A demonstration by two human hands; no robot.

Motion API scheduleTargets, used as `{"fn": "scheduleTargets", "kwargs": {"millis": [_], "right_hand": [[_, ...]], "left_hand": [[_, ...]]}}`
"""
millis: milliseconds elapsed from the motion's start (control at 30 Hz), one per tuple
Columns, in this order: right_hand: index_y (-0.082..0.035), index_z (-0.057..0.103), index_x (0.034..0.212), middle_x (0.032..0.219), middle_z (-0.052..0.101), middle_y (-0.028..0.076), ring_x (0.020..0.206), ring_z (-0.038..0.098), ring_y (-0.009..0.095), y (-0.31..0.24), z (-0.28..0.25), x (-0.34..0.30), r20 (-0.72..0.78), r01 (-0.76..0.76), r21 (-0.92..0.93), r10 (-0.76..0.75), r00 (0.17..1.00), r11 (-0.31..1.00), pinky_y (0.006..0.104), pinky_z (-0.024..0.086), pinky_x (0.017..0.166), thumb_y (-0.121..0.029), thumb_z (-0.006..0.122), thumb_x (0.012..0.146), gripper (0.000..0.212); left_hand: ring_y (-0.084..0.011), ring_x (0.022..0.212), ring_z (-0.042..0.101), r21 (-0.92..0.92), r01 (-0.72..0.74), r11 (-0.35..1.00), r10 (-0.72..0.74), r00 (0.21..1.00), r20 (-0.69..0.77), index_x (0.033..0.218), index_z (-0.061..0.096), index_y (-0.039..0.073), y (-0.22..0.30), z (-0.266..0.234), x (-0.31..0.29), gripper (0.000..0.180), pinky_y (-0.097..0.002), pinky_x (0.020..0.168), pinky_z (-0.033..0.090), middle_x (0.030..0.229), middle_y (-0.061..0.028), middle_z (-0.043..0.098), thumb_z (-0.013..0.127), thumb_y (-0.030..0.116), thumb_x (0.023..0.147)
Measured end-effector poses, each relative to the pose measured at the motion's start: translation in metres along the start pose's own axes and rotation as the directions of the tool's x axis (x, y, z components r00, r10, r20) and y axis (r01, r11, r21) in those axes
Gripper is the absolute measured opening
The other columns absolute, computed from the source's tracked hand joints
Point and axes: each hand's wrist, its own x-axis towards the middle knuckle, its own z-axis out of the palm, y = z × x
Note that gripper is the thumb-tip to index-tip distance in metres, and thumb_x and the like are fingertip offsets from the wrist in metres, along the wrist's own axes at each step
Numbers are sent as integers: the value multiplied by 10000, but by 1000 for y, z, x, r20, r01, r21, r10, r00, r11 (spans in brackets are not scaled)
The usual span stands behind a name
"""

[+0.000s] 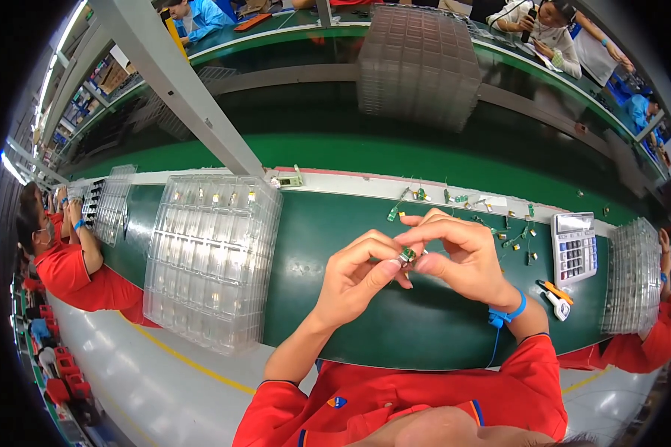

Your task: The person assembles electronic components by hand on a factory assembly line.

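Head view: The left hand [358, 276] is pinching a small green circuit board [407, 256] between its thumb and fingers. The board is sitting above the dark green workbench [306, 261], between the two hands. The right hand [471, 257] is bending its fingers and thumb around the board's other side, fingertips lying close to it; whether they are gripping or only touching, I cannot tell. A blue wristband [510, 308] is encircling the right wrist, its cord hanging below.

Beyond the hands, loose green boards with wires [455, 197] are lying scattered along the bench's far edge and beside the right hand. To the right, a calculator [574, 261] is lying near an orange-handled tool [556, 291] and a white tool [558, 307]. A clear tray stack [212, 268] is standing to the left, its top tray holding small parts in the far row. Another clear stack [634, 276] is standing beyond the calculator. A co-worker in red [82, 261] is sitting farther left.
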Motion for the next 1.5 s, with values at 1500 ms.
{"fn": "scheduleTargets", "kwargs": {"millis": [1500], "right_hand": [[11,672,992,1035,646,120,934,582,201,10,27,-13,-220,-69,-65,53,974,995,338,495,847,-41,656,854,148]], "left_hand": [[-216,900,617,514,-168,841,329,913,-240,967,587,-41,-21,23,-3,155,-301,743,532,1009,-130,578,662,-30,832]]}}
